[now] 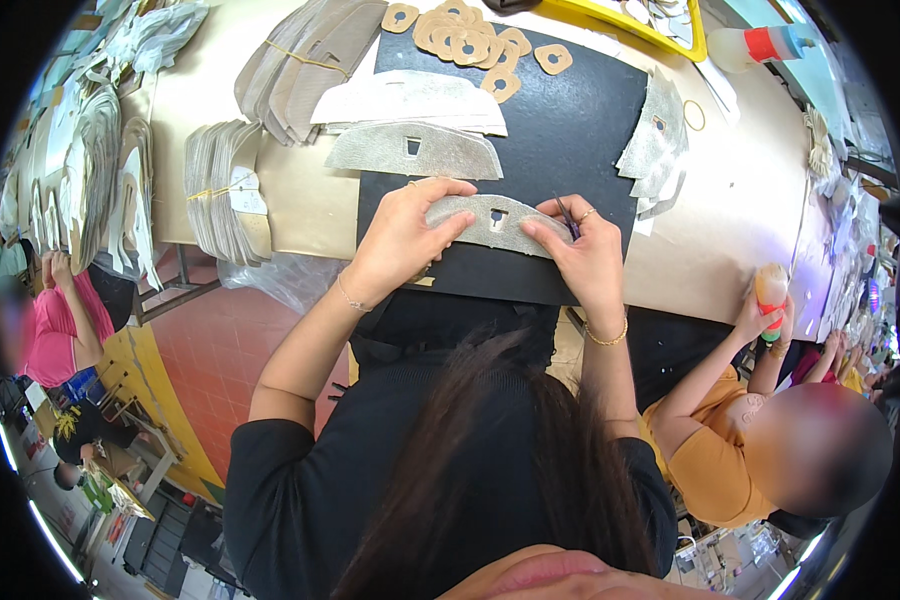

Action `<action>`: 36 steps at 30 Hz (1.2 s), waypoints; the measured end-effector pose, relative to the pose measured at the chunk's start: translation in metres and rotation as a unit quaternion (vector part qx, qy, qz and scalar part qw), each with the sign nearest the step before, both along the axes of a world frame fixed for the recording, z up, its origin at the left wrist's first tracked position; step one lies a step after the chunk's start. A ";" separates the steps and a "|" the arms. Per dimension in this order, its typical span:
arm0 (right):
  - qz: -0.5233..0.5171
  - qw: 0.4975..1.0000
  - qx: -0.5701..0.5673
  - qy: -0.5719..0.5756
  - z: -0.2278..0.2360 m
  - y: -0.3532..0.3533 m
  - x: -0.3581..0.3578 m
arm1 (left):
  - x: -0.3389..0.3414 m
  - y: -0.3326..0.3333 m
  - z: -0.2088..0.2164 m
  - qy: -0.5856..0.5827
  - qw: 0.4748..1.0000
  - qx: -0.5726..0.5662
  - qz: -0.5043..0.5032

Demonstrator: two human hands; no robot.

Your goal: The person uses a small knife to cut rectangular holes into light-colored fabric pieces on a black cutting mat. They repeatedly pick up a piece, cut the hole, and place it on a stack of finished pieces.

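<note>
Between my two hands is a curved grey fabric-like piece (515,238) with a small cut-out near its middle, held over the near part of a black mat (570,110). My left hand (410,235) pinches its left end, thumb on top. My right hand (590,255) grips the right end and also keeps a small dark pointed tool (569,218), perhaps snips, among its fingers. Just beyond lie a similar grey piece (370,152) with a square hole and a stack of white curved pieces (410,98).
Small tan pieces (500,85) with holes are heaped at the mat's far edge, near a yellow tray (620,38). More grey pieces (658,140) overlap its right side. Banded bundles (215,190) stand left. At right, a co-worker in an orange top (715,455) holds a bottle (771,290).
</note>
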State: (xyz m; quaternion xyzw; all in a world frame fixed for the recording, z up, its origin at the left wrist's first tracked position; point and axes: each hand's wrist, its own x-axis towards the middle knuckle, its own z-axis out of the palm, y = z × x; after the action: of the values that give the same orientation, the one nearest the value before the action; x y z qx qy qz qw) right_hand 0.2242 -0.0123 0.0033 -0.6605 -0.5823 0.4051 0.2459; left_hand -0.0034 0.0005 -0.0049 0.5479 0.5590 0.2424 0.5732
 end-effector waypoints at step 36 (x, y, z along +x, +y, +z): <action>0.015 0.999 0.008 -0.033 -0.001 0.001 -0.002 | 0.001 0.002 -0.001 0.019 0.999 0.032 -0.009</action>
State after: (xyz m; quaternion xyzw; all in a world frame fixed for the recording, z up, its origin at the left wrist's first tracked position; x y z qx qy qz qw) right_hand 0.2224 -0.0115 0.0022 -0.6628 -0.6031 0.3820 0.2260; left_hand -0.0025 0.0027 -0.0062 0.5751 0.5568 0.2449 0.5470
